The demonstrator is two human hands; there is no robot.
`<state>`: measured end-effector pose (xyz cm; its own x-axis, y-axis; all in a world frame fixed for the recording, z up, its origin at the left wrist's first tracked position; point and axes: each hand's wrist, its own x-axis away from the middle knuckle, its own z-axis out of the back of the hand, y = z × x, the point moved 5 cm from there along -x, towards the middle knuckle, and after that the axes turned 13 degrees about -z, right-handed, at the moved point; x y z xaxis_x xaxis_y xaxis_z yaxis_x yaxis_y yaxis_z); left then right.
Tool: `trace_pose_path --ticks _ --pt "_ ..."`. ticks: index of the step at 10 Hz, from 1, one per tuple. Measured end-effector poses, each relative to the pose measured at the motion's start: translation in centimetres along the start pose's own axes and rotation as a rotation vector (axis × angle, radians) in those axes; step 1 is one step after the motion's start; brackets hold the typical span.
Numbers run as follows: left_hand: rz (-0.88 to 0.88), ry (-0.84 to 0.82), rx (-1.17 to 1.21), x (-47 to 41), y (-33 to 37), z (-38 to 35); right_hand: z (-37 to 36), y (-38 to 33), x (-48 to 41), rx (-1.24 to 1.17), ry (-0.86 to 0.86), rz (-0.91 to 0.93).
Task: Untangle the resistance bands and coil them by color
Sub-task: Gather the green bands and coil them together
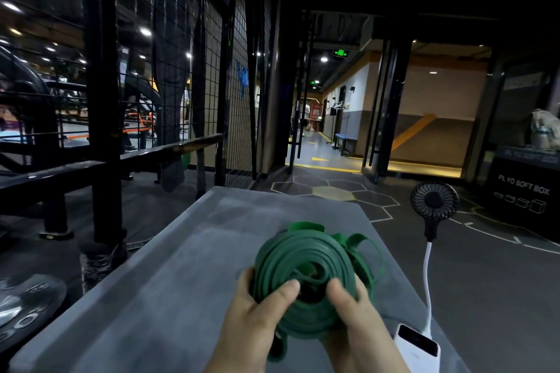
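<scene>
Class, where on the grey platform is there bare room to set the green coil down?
Bare: the left half of the platform, from its left edge to the left hand, and the far strip beyond the coil. Crowded: the right side, with loose loops, the cable and the power bank by the right hand.

Matt green rubbery band coil (306, 278), suede-like grey box top (169, 266), glossy white plastic power bank (419, 348).
</scene>
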<state>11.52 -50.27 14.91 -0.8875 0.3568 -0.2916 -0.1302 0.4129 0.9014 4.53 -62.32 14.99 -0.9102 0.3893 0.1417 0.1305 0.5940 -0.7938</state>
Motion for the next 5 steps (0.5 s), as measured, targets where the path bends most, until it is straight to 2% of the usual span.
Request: trace_pose_path --ticks 1,3,4,5 --pt "-0.028 0.019 0.014 0.3 0.4 0.1 -0.9 0.2 0.4 0.118 -0.081 -0.012" --pt "-0.091 0.001 -0.056 1.1 1.1 0.1 -1.9 0.1 0.8 0.089 -0.086 0.05" --pt "-0.106 0.093 -0.113 0.9 0.9 1.4 -3.0 1.0 1.1 0.016 -0.085 0.023" --pt "-0.077 0.19 -0.089 0.5 0.1 2.8 -4.1 1.8 0.8 0.054 -0.001 0.014"
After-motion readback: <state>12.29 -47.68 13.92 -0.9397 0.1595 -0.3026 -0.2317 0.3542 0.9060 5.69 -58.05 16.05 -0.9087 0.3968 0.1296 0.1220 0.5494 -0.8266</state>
